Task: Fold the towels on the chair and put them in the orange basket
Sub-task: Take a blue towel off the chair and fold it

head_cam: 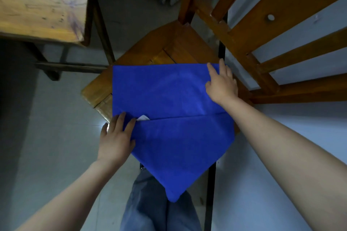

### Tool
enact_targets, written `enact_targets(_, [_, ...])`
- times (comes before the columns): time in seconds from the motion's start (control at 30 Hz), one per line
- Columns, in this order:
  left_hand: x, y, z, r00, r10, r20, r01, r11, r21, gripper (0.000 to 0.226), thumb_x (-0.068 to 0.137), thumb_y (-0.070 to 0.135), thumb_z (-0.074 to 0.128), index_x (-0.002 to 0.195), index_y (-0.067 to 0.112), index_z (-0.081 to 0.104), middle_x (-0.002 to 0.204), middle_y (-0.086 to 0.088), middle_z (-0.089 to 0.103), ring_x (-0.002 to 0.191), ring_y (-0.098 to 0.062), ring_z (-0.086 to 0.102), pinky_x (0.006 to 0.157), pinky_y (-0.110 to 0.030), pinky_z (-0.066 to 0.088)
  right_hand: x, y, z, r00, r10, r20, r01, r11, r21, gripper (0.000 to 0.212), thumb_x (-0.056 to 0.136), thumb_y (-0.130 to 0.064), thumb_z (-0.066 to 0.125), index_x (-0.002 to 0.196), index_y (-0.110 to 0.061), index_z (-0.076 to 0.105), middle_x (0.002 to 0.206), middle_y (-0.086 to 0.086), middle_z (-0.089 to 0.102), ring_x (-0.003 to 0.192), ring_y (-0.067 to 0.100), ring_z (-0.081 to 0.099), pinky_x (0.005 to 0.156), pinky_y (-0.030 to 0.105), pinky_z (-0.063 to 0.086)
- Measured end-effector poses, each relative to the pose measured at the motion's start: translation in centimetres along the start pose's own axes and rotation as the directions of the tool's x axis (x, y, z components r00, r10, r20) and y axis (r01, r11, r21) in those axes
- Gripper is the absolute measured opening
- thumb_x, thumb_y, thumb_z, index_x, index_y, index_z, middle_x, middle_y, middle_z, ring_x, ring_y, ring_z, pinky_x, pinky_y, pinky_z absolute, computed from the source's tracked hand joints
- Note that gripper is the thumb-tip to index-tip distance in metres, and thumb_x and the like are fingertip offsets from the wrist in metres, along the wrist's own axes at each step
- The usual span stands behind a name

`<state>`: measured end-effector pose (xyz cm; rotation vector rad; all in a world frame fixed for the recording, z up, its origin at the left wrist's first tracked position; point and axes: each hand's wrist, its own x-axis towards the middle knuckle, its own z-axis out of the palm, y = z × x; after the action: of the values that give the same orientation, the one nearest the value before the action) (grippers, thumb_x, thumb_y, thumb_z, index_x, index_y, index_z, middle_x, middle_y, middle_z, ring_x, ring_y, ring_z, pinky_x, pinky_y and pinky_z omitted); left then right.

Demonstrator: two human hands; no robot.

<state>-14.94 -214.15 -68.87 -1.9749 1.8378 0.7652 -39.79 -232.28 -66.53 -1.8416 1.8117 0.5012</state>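
Blue towel [169,95] spread on the chair [169,43] seat, near corner overhanging. We press our right hand [221,82] flat on its far corner, left hand [116,137] flat at the fold edge, gripping nothing, likely steadying the crease.

chair back [262,30] crowding right, desk [41,5] left

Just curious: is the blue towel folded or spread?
Partly folded: the towel shows a layer edge across its middle; one corner overhangs the chair.
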Motion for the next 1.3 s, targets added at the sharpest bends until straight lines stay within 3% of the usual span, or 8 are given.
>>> enact_targets(0.2, [0.0,0.3,-1.1,0.989,-0.137,-0.048,0.126,0.974,-0.187,0.041,0.078,0.012,0.067,0.118,0.007,0.061,0.138,-0.019,0.043,0.124,-0.042,0.040,0.091,-0.053,0.039,-2.9,1.7,1.7,0.976,-0.101,-0.191,0.110,0.993,0.034,0.044,0.094,-0.014,0.045,0.138,-0.010,0.040,0.149,0.016,0.028,0.137,0.032,0.026,0.106,0.045,0.032])
enact_targets(0.33, [0.3,-0.2,-1.7,0.966,-0.249,-0.065,0.229,0.947,-0.227,0.029,0.085,0.014,0.059,0.114,0.009,0.063,0.137,-0.012,0.044,0.123,-0.036,0.038,0.095,-0.045,0.033,-7.2,5.0,5.3,0.924,-0.333,-0.186,0.319,0.942,-0.102,0.028,0.076,-0.013,0.067,0.102,-0.001,0.067,0.098,0.017,0.064,0.088,0.037,0.063,0.068,0.041,0.053])
enact_targets(0.53, [-0.8,-1.4,-2.4,0.978,-0.196,-0.069,0.162,0.927,-0.339,0.016,0.081,0.009,0.063,0.096,0.007,0.068,0.103,-0.011,0.066,0.099,-0.034,0.054,0.083,-0.040,0.039,-8.9,7.1,5.9,0.999,-0.052,-0.014,0.048,0.977,-0.205,0.050,0.092,-0.028,0.051,0.139,-0.021,0.036,0.123,0.010,0.049,0.115,0.030,0.042,0.092,0.039,0.034])
enact_targets(0.67, [-2.3,-1.7,-2.7,0.979,-0.191,-0.071,0.131,0.857,-0.499,0.012,0.079,0.002,0.064,0.089,0.007,0.068,0.087,-0.004,0.063,0.090,-0.029,0.056,0.077,-0.035,0.041,-8.6,5.9,5.7,0.996,-0.083,-0.028,0.073,0.968,-0.241,0.062,0.092,-0.027,0.050,0.146,-0.027,0.020,0.138,0.010,0.032,0.123,0.028,0.034,0.097,0.037,0.033])
enact_targets(0.83, [-3.0,-2.0,-3.5,0.973,-0.215,-0.085,0.122,0.788,-0.604,0.013,0.083,0.001,0.061,0.091,0.007,0.068,0.092,-0.011,0.057,0.083,-0.023,0.051,0.073,-0.027,0.035,-8.4,5.6,5.8,0.994,-0.065,-0.086,0.038,0.957,-0.286,0.028,0.089,-0.020,0.054,0.116,-0.013,0.051,0.126,0.010,0.044,0.115,0.029,0.039,0.089,0.037,0.034])
enact_targets(0.9, [-3.6,-2.2,-3.8,0.973,-0.216,-0.085,0.109,0.751,-0.652,0.013,0.083,-0.001,0.060,0.089,0.008,0.069,0.093,-0.013,0.060,0.084,-0.024,0.054,0.073,-0.028,0.039,-9.2,6.7,5.7,0.987,-0.021,-0.158,0.004,0.994,-0.106,0.009,0.084,-0.012,0.059,0.092,-0.013,0.056,0.110,0.008,0.052,0.107,0.029,0.045,0.083,0.035,0.035])
enact_targets(1.07, [-7.2,-2.5,-5.5,0.985,-0.162,0.059,0.123,0.421,-0.899,0.027,0.080,-0.010,0.060,0.073,0.015,0.068,0.062,0.014,0.069,0.062,0.007,0.062,0.060,-0.002,0.045,-13.6,8.7,3.0,0.990,0.100,-0.098,-0.050,0.906,0.420,0.021,0.079,0.002,0.064,0.071,-0.014,0.053,0.074,0.004,0.057,0.076,0.020,0.053,0.063,0.025,0.036])
enact_targets(1.3, [-13.2,-4.3,-8.8,0.981,-0.091,0.170,0.188,0.251,-0.950,0.046,0.079,-0.016,0.056,0.057,0.020,0.075,0.060,0.001,0.070,0.054,-0.003,0.062,0.052,-0.013,0.051,-19.5,9.2,-2.0,0.993,0.118,0.021,-0.081,0.531,0.843,0.023,0.082,0.008,0.060,0.071,-0.012,0.062,0.052,-0.011,0.065,0.050,-0.005,0.058,0.052,0.006,0.046])
